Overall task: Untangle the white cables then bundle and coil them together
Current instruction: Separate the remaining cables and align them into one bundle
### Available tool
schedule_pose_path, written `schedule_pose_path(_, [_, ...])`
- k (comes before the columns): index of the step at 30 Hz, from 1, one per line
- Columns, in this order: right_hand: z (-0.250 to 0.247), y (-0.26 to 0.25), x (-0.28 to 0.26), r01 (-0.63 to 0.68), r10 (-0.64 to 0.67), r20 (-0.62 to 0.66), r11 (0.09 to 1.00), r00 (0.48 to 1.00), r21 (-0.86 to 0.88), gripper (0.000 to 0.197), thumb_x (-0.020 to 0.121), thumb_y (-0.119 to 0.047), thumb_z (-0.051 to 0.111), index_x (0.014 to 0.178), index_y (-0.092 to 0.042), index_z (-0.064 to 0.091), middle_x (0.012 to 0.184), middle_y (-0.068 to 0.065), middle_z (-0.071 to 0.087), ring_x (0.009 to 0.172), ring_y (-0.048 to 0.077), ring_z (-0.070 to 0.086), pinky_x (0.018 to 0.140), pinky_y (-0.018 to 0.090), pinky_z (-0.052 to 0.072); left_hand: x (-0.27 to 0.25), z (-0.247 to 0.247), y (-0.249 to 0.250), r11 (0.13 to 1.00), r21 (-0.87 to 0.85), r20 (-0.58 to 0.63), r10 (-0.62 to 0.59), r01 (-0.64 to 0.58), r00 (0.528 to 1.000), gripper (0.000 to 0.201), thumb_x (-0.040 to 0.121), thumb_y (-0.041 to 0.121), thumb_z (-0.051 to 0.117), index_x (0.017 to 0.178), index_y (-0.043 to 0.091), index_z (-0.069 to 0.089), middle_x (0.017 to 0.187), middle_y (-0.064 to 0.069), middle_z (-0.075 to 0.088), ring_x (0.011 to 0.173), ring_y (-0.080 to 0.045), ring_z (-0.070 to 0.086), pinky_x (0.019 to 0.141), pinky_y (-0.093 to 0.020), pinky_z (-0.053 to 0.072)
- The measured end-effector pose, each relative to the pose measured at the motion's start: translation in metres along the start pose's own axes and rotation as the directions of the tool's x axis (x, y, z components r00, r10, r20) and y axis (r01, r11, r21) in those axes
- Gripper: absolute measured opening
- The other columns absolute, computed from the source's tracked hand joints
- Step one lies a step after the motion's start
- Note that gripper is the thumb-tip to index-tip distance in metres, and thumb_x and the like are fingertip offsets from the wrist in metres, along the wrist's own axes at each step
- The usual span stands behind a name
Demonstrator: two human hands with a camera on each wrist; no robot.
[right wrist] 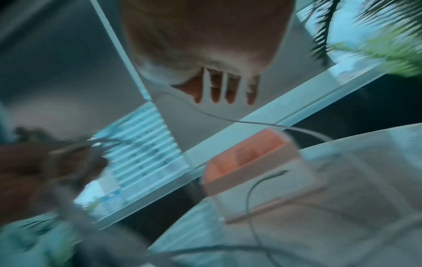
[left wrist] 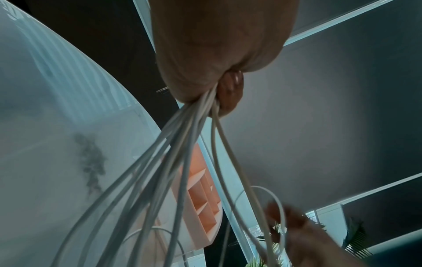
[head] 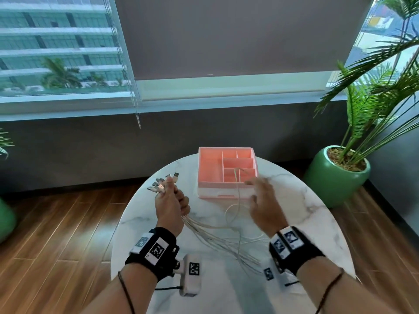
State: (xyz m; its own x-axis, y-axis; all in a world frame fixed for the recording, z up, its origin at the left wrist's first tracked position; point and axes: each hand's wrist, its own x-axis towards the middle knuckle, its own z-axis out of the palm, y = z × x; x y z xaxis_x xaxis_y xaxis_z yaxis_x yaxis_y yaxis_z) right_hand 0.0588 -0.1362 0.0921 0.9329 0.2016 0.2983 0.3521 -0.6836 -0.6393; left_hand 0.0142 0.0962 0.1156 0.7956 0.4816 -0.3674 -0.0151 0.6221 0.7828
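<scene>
Left hand fisted, raised; right hand open, fingers spread.

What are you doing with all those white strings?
They are charging cables. The left hand grips a bunch of white cables near their plugs, held above the marble table. The right hand lifts one loose cable in front of the pink organizer box, pulling it free. Nothing is coiled yet.

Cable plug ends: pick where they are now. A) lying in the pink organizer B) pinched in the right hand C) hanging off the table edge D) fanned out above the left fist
D: the plug ends fan out above the left hand, which grips the white cables.
</scene>
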Motion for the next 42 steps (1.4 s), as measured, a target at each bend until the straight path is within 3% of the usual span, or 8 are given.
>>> schedule_pose_path(6, [0.056,-0.088,-0.023,0.347,-0.346,0.271,0.937,0.898,0.047,0.074,0.086,-0.067,0.056,0.140,-0.017,0.047,0.137,-0.003,0.051,0.126,0.010,0.044,0.108,0.024,0.036,-0.004,0.003,0.005,0.997,-0.003,-0.013,0.077,-0.077,0.997,0.043,0.103,0.044,0.051,0.067,0.022,0.039,0.051,0.005,0.029,0.038,-0.008,0.024,0.037,-0.016,0.019])
schedule_pose_path(12, [0.061,-0.052,-0.023,-0.035,-0.056,0.452,0.981,0.890,0.191,0.064,0.074,-0.081,0.057,0.097,-0.023,0.072,0.094,-0.009,0.070,0.082,0.006,0.065,0.076,0.031,0.056,0.002,-0.011,0.015,0.997,-0.031,-0.043,0.063,-0.064,0.997,0.043,0.102,0.046,0.051,0.068,0.022,0.041,0.053,0.005,0.030,0.039,-0.009,0.023,0.039,-0.017,0.017])
schedule_pose_path(17, [0.035,-0.018,-0.004,-0.434,0.391,0.222,0.621,0.893,0.653,0.009,0.092,-0.002,0.064,0.092,-0.009,0.069,0.084,0.012,0.069,0.075,0.024,0.068,0.066,0.031,0.058,0.001,-0.015,0.006,0.999,0.035,-0.021,0.008,-0.007,1.000,0.042,0.102,0.044,0.052,0.069,0.021,0.041,0.051,0.006,0.030,0.039,-0.009,0.023,0.038,-0.016,0.017])
schedule_pose_path(23, [-0.059,0.030,0.053,-0.129,0.812,-0.130,0.245,0.569,0.961,0.031,0.084,0.018,0.043,0.085,-0.012,0.051,0.064,0.013,0.052,0.052,0.020,0.052,0.050,0.029,0.047,0.005,-0.027,-0.002,0.996,0.090,-0.070,-0.023,0.029,0.997,0.041,0.102,0.042,0.052,0.069,0.020,0.041,0.053,0.004,0.033,0.037,-0.009,0.024,0.039,-0.016,0.018])
schedule_pose_path(32, [-0.106,0.145,0.026,-0.498,0.701,-0.452,0.711,0.551,0.496,0.023,0.084,-0.006,0.053,0.084,-0.028,0.060,0.094,0.013,0.069,0.059,0.013,0.068,0.045,0.030,0.055,0.008,-0.011,0.000,0.999,0.051,-0.090,0.013,-0.009,0.996,0.040,0.102,0.043,0.053,0.070,0.021,0.043,0.050,0.006,0.036,0.038,-0.009,0.028,0.039,-0.018,0.020])
schedule_pose_path(36, [-0.103,0.172,-0.009,-0.798,0.786,-0.283,0.595,0.550,0.099,0.023,0.080,-0.014,0.058,0.099,-0.016,0.071,0.109,0.026,0.069,0.099,0.040,0.066,0.087,0.046,0.055,0.008,-0.007,-0.002,1.000,0.026,-0.089,0.020,-0.018,0.996,0.042,0.101,0.044,0.053,0.069,0.020,0.043,0.050,0.006,0.036,0.039,-0.009,0.028,0.039,-0.017,0.020])
schedule_pose_path(39, [-0.092,0.160,-0.030,-0.920,0.903,-0.184,0.372,0.389,-0.122,0.054,0.083,-0.027,0.068,0.126,0.002,0.055,0.134,0.029,0.050,0.118,0.043,0.053,0.095,0.042,0.043,0.009,-0.004,-0.005,0.999,0.024,-0.082,0.029,-0.027,0.996,0.041,0.102,0.045,0.052,0.069,0.021,0.043,0.050,0.006,0.035,0.038,-0.009,0.027,0.040,-0.016,0.020])
schedule_pose_path(42, [-0.070,0.131,-0.024,-0.815,0.769,-0.268,0.540,0.580,-0.213,0.052,0.077,-0.038,0.068,0.116,-0.003,0.062,0.119,0.027,0.057,0.109,0.042,0.056,0.086,0.042,0.046,0.010,0.001,-0.006,0.999,0.026,-0.080,0.035,-0.033,0.996,0.042,0.101,0.045,0.053,0.069,0.021,0.042,0.051,0.006,0.033,0.038,-0.009,0.026,0.039,-0.016,0.020])
